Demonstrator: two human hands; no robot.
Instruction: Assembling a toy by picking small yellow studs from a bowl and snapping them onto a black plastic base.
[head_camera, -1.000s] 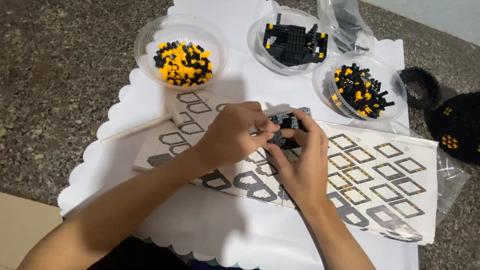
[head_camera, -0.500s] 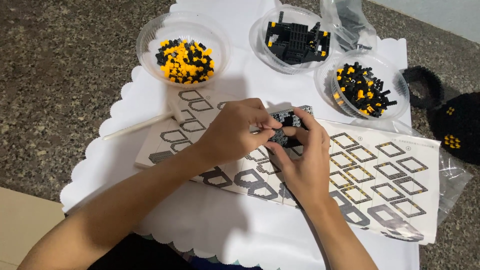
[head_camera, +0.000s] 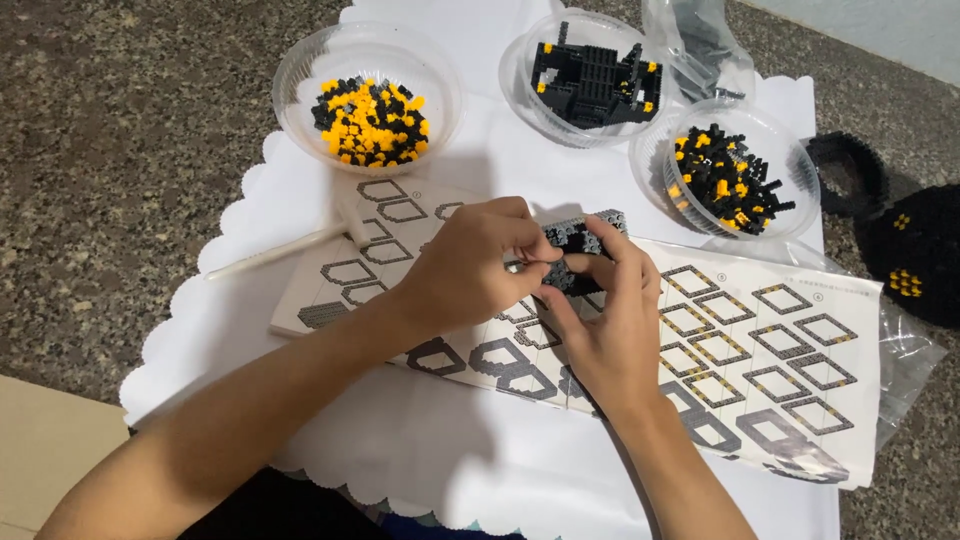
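Both hands meet over a folded instruction sheet (head_camera: 760, 350) printed with block diagrams. My left hand (head_camera: 470, 265) and my right hand (head_camera: 605, 320) pinch a small black block assembly (head_camera: 578, 250) between their fingertips, just above the sheet. My fingers hide most of the assembly. Three clear plastic bowls stand beyond the hands: one with yellow and black bricks (head_camera: 368, 118) at the left, one with a larger black built piece (head_camera: 590, 75) in the middle, one with mixed black and yellow bricks (head_camera: 728, 180) at the right.
A white scalloped cloth (head_camera: 420, 450) covers a speckled stone floor (head_camera: 120, 150). A white stick-like tool (head_camera: 290, 248) lies at the sheet's left end. A clear plastic bag (head_camera: 700, 45) sits behind the bowls. A black built model with yellow dots (head_camera: 915, 260) rests at the right edge.
My hands have stayed in nearly the same place, with the fingers shifting slightly on the black assembly. The view has tilted a little.
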